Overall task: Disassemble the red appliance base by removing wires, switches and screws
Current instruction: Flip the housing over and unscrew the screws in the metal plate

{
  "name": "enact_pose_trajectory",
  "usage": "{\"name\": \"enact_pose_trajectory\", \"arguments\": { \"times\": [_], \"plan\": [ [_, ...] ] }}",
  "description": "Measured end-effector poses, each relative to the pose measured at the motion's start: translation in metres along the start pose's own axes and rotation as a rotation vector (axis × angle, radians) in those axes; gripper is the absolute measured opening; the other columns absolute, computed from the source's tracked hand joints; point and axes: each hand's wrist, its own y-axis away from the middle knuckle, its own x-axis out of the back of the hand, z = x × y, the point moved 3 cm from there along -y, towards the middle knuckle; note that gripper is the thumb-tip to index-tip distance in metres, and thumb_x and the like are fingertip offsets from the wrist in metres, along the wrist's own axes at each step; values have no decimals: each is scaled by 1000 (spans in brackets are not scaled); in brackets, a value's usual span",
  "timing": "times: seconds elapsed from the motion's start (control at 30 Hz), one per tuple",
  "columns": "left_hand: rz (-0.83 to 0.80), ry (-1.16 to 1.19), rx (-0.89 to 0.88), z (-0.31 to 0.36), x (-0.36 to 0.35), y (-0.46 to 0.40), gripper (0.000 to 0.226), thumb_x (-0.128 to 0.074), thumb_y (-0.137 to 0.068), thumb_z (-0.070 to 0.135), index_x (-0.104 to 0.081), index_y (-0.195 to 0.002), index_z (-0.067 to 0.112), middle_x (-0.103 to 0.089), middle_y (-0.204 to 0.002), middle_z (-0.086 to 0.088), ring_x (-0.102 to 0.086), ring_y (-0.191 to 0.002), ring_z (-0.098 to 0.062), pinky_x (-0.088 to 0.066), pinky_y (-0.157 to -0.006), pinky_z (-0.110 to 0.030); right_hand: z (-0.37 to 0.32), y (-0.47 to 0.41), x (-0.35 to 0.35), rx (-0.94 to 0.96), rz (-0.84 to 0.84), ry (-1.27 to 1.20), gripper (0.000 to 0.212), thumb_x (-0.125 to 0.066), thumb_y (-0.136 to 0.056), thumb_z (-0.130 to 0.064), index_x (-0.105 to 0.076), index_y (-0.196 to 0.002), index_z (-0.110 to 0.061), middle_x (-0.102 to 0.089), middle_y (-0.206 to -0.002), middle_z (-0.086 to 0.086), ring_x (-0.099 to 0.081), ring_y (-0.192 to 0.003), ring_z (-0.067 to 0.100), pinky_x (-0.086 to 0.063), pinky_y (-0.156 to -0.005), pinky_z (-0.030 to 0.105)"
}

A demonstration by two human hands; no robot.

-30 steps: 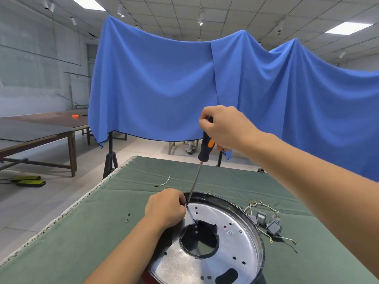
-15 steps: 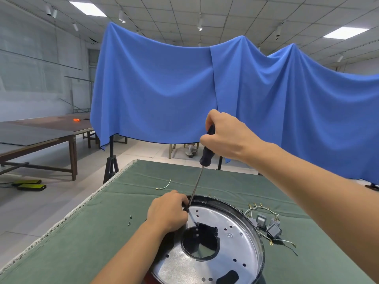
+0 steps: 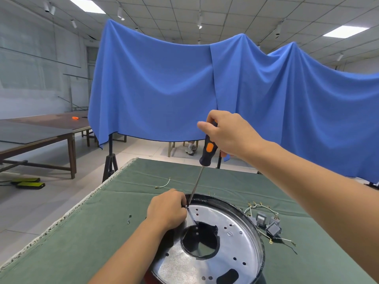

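One screwdriver (image 3: pixel 202 171) near upright, tip down (at base (image 3: pixel 235 234) rim)

Green-clothed table (image 3: pixel 86 238), appliance base (image 3: pixel 235 249), switches (image 3: pixel 266 224), screws (image 3: pixel 128 218)

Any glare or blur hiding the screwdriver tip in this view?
Head view: even ceiling light, soft shadows. The plate shines pale but shows no harsh glare. The screwdriver is sharp; the right hand is slightly blurred at its fingertips. The tip is half hidden against the left hand. Wide-angle bending at the edges.
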Motion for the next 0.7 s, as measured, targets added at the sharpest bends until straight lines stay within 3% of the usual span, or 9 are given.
{"name": "enact_pose_trajectory", "arguments": {
  "times": [0.07, 0.17, 0.23, 0.3, 0.37, 0.47, 0.57, 0.7],
  "plan": [
    [-4, -3, 0, 0, 0, 0, 26, -49, -83, 22, -64, -101, 31, -58, -110, 9, -58, -101, -20, -37, -77, -28, 0, -2, 1, -1, -27, -30, 9, -48, -90, -27, -49, -88, -18, -63, -81, 3, -58, -61, 21, -49, -59, 34],
    [-4, -5, -1, 0, 0, -1, 25, -49, -83, 22, -64, -101, 31, -58, -109, 8, -58, -100, -21, -38, -77, -29, 0, -2, 4, -21, -119, -175, 4, -55, -78, -20, -56, -82, -20, -62, -66, -6, -54, -61, 16, -51, -52, 29],
    [-3, -1, 3, 0, -1, -1, 25, -48, -82, 21, -64, -99, 31, -58, -109, 8, -58, -101, -20, -38, -77, -29, 0, -1, 4, -24, -125, -163, 10, -58, -78, -30, -58, -79, -20, -63, -59, -11, -56, -56, 14, -52, -53, 29],
    [-3, -1, 5, 0, -1, -1, 24, -48, -82, 21, -63, -99, 31, -58, -109, 8, -58, -101, -20, -38, -78, -29, 0, 0, 3, -4, -82, -38, 24, -58, -81, -46, -57, -80, -22, -68, -65, -9, -61, -47, 13, -53, -58, 32],
    [-3, -3, 1, 0, 0, -1, 24, -48, -82, 22, -63, -99, 31, -58, -109, 8, -58, -101, -20, -39, -79, -29, 1, 0, 2, -2, -61, -27, 19, -59, -85, -40, -54, -84, -21, -68, -70, -4, -61, -41, 15, -53, -52, 30],
    [-4, -9, -10, 0, -1, -1, 25, -49, -82, 23, -63, -102, 31, -57, -109, 8, -58, -101, -20, -39, -79, -29, 1, 1, 3, -7, -82, -84, 12, -59, -81, -21, -49, -88, -21, -64, -81, 0, -60, -57, 19, -53, -57, 31],
    [-4, 4, -12, -1, -2, -1, 28, -50, -81, 24, -62, -105, 31, -57, -108, 8, -57, -101, -19, -42, -81, -29, -1, 5, 4, 33, -61, -36, 15, -62, -79, -24, -50, -87, -23, -62, -85, -6, -59, -79, 19, -50, -72, 36],
    [-4, -1, -41, 1, -2, -1, 30, -51, -81, 26, -60, -109, 33, -55, -109, 8, -52, -107, -17, -41, -82, -30, 2, 9, 2, 53, 40, 40, 16, -62, -83, -32, -51, -88, -21, -64, -84, -5, -61, -80, 22, -50, -70, 36]
  ]
}}
